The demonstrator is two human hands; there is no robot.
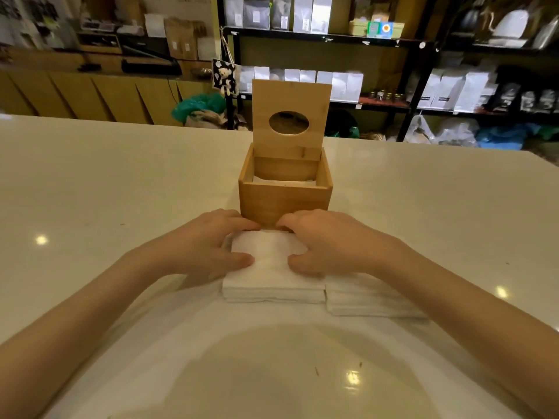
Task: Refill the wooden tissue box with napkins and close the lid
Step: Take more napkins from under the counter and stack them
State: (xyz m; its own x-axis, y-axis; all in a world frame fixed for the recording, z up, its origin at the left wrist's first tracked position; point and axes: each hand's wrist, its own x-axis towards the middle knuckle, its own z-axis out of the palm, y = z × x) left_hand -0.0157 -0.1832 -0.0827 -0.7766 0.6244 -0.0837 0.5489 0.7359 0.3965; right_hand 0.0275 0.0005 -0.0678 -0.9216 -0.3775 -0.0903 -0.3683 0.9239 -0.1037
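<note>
The wooden tissue box (284,201) stands in the middle of the white table, its lid (290,98) with an oval hole raised upright at the back. A little white paper shows low inside the box. Right in front of it lies a stack of white napkins (272,267). My left hand (208,246) grips the stack's left side, thumb on top and fingers at the far edge. My right hand (329,243) grips the right side the same way. A second napkin stack (363,297) lies beside it to the right, partly under my right forearm.
The glossy white table (90,192) stretches wide on both sides and toward me. Behind it stand dark shelves (332,37) with bags and jars, and a wooden counter (90,92) at the back left.
</note>
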